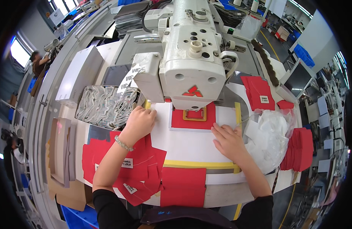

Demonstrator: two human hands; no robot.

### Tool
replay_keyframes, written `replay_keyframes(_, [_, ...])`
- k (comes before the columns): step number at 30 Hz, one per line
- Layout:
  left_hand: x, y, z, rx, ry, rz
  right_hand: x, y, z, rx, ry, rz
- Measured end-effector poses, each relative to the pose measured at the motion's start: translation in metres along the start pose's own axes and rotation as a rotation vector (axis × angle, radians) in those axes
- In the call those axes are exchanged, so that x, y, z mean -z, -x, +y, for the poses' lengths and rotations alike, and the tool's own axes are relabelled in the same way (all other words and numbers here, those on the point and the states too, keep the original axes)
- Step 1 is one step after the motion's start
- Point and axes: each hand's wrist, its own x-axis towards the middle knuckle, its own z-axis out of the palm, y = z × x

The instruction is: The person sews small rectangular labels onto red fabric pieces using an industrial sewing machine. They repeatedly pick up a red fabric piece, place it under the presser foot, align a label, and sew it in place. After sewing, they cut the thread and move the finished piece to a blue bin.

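Observation:
A red fabric piece [178,121] lies on a white work plate [174,147] beneath the head of a large white sewing machine [191,68]. A small brass-coloured frame [185,118] presses on it under the needle area. My left hand [140,121], a beaded bracelet at its wrist, is at the plate's left edge beside the box of folded labels. Its fingers are curled together; whatever they may hold is hidden. My right hand [228,141] rests flat on the plate, fingers stretched out, its fingertips by the fabric's lower right corner.
Red pieces with white labels [145,166] overlap at the left front; a plain red piece [183,187] lies at the front edge. The label box [107,107] stands left. On the right are a clear plastic bag [269,137], stacked red pieces [300,149] and labelled pieces [256,91].

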Motion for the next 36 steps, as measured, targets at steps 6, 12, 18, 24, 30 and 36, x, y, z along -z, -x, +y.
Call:
replay_keyframes(6, [0.027, -0.001, 0.012, -0.01, 0.098, 0.423, 0.014, -0.009, -0.001, -0.023, -0.224, 0.052])
replay_keyframes(12, [0.039, -0.004, 0.063, 0.223, 1.061, 0.146, 0.019, -0.047, -0.05, -0.422, -1.344, -0.041])
replay_keyframes(18, [0.02, -0.007, 0.061, 0.426, 1.34, 0.02, -0.011, -0.064, -0.049, -0.498, -1.602, -0.035])
replay_keyframes(24, [0.026, -0.011, 0.059, 0.508, 1.347, -0.068, 0.002, -0.077, -0.045, -0.518, -1.562, -0.067])
replay_keyframes(30, [0.007, -0.019, 0.06, 0.177, 1.164, 0.062, -0.008, -0.079, -0.021, -0.248, -1.195, 0.083])
replay_keyframes(36, [-0.009, -0.033, 0.066, -0.047, 0.816, 0.016, -0.023, -0.081, 0.009, 0.034, -0.703, 0.197])
